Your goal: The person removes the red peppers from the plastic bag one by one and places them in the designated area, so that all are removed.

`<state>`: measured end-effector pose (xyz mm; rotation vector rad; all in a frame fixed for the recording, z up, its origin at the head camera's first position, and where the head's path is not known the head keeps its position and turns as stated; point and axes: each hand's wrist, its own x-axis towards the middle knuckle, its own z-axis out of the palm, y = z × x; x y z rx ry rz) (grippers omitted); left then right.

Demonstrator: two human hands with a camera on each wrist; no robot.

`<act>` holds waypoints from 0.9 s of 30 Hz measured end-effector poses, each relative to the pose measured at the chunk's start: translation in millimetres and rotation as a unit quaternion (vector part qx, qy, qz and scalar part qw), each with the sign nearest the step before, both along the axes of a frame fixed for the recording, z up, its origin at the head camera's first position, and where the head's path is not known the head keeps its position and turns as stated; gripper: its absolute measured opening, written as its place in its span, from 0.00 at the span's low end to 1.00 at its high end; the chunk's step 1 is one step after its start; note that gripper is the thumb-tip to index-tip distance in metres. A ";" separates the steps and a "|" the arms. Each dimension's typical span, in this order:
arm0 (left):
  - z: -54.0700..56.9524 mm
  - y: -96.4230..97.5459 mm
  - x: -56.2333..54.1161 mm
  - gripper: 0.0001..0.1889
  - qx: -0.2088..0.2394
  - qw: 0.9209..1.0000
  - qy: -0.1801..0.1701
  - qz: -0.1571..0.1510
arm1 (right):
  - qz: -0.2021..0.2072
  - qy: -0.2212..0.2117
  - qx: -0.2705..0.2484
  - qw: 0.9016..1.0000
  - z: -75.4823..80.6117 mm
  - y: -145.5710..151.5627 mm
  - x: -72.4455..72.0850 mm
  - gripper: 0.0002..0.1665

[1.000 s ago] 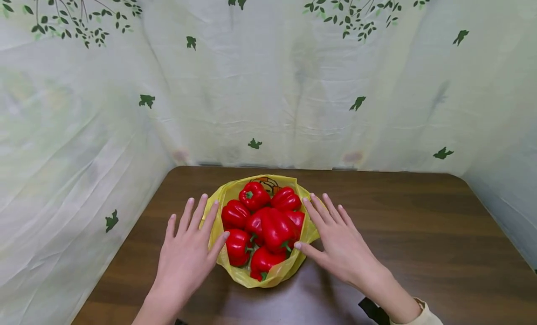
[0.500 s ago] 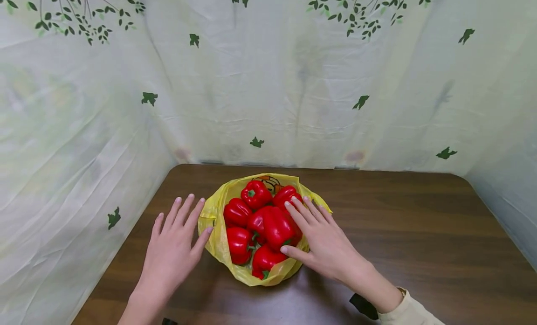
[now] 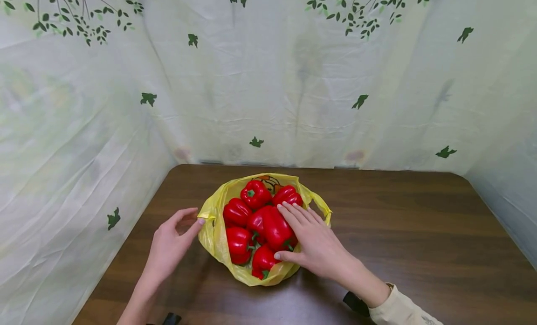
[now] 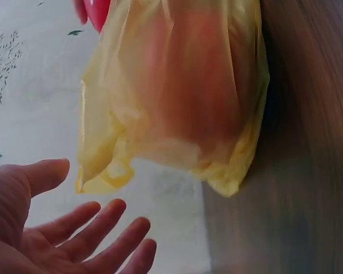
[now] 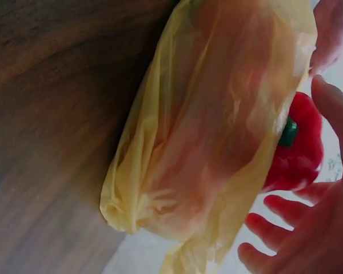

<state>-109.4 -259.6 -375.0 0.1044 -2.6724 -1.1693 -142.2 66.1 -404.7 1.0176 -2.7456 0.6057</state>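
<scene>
A yellow plastic bag (image 3: 216, 241) stands with its mouth spread on the table, several red bell peppers (image 3: 237, 212) inside. My left hand (image 3: 168, 245) is at the bag's left edge, thumb and fingers apart. In the left wrist view, that hand (image 4: 74, 228) lies just beside a loose corner of the bag (image 4: 103, 165), with nothing between its fingers. My right hand (image 3: 320, 245) reaches over the bag's right side, fingers extended along the topmost bell pepper (image 3: 277, 229). In the right wrist view, its thumb and fingers are spread around that pepper (image 5: 300, 151); whether they touch it I cannot tell.
The brown wooden table (image 3: 398, 231) extends to both sides of the bag. Behind it and at the left hangs a pale curtain (image 3: 268, 82) printed with green leaves.
My right hand has moved left, from the bag's rim to over the top pepper. My left hand first drew away from the bag, then its fingers bent in toward the left edge.
</scene>
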 end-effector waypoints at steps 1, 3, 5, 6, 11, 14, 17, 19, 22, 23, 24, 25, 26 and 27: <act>-0.5 -0.3 -1.4 0.26 0.029 0.999 -0.020 0.000 | 0.002 -0.002 -0.003 1.000 -0.6 -0.7 -0.3 0.59; -2.1 -0.8 -3.9 0.27 0.092 0.994 -0.055 0.003 | 0.003 -0.006 -0.006 1.000 -2.1 -2.2 -0.8 0.59; -4.3 -1.6 -5.9 0.27 0.145 0.986 -0.084 0.009 | 0.002 -0.006 -0.010 1.000 -3.4 -3.5 -1.1 0.60; -5.4 -1.8 -6.7 0.27 0.166 0.982 -0.094 0.012 | 0.000 -0.004 -0.013 1.000 -3.9 -4.0 -1.1 0.60; -9.4 -3.7 -8.4 0.23 0.237 0.964 -0.115 0.016 | -0.012 0.007 -0.028 1.000 -6.4 -5.2 -2.5 0.59; -9.5 -4.8 -8.3 0.20 0.266 0.957 -0.113 0.013 | -0.017 0.012 -0.040 0.999 -7.4 -5.0 -3.9 0.57; -8.1 -5.7 -7.5 0.17 0.290 0.951 -0.111 0.014 | -0.018 0.013 -0.047 0.999 -7.5 -5.0 -4.8 0.56; -7.0 -6.5 -6.8 0.15 0.301 0.947 -0.111 0.016 | -0.020 0.013 -0.048 0.999 -6.8 -5.5 -4.8 0.56; -5.8 -8.2 -5.3 0.13 0.310 0.944 -0.114 0.018 | -0.023 0.013 -0.049 0.998 -6.5 -7.2 -4.6 0.56; -5.7 -8.8 -4.9 0.12 0.313 0.942 -0.115 0.017 | -0.025 0.014 -0.050 0.998 -6.5 -8.0 -4.5 0.56; -5.7 -9.3 -4.5 0.12 0.317 0.941 -0.116 0.016 | -0.029 0.013 -0.052 0.998 -6.7 -8.8 -4.1 0.56; -5.7 -9.8 -4.1 0.11 0.320 0.940 -0.117 0.014 | -0.033 0.013 -0.054 0.998 -6.9 -9.5 -3.6 0.56; -5.8 -10.2 -3.7 0.10 0.328 0.937 -0.118 0.011 | -0.037 0.013 -0.055 0.998 -7.1 -10.1 -3.1 0.55; -6.0 -10.4 -3.5 0.09 0.339 0.933 -0.117 0.007 | -0.041 0.013 -0.057 0.997 -7.4 -10.6 -2.6 0.55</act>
